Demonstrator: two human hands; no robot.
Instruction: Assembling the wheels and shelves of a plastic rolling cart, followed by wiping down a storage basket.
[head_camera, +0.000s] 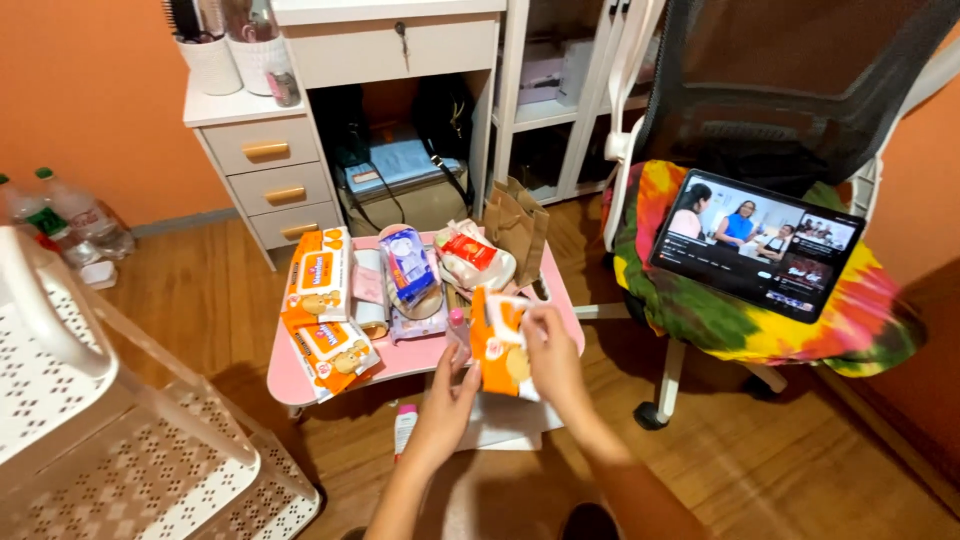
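I have an orange packet (497, 342) held over the near edge of the pink table (400, 362), right hand (552, 357) pinching its top corner with fingers closed on it, left hand (447, 400) cupped loosely under its lower edge, half open. To do this well, I judge I should keep the left palm supporting the weight and steady the top with the right, holding it clear of the crowded tabletop so nothing gets knocked off.

Going down in size: the chair (760, 110) with the tablet (757, 243) on a tie-dye cushion (760, 330) sits well apart. The white rack (110, 420) is cut off at the left edge. Two orange boxes (322, 300) lie on the table. A small pink bottle (457, 332) stands just beside the packet, half hidden. I cannot tell whether the packet is open, and the item on the floor under the table (404, 425) is too hidden to name.
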